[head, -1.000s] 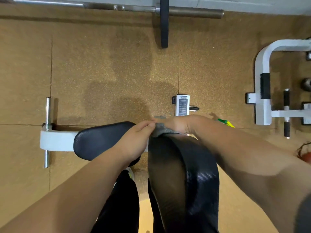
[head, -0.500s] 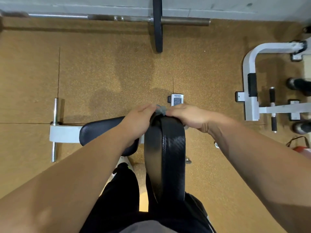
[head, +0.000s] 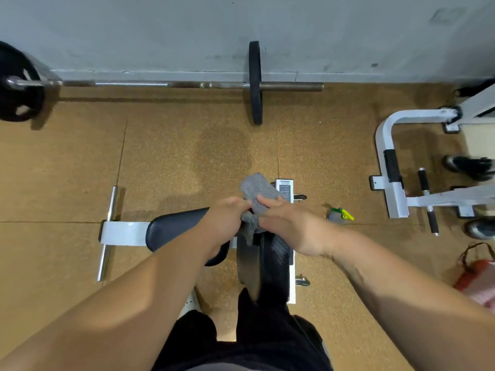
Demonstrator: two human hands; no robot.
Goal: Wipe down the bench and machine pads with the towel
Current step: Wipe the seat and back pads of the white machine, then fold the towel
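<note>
A grey towel (head: 255,192) is bunched between both my hands above the top end of the upright black back pad (head: 273,261) of the bench. My left hand (head: 227,219) grips its lower left part. My right hand (head: 289,226) holds its right side, fingers over the cloth. The towel's upper part sticks up past my fingers. The black seat pad (head: 174,228) lies to the left on the bench's white frame (head: 123,232). My forearms hide part of both pads.
A barbell (head: 160,83) with black plates lies along the grey wall. A white machine frame (head: 391,167) stands at the right, with shoes beside it. A spray bottle (head: 338,215) with a yellow-green top lies right of the bench. A red bag (head: 479,277) sits at the right edge.
The view has tilted up and back, showing the wall. The towel, earlier pressed over the pad's top end, is now lifted and bunched up between both hands.
</note>
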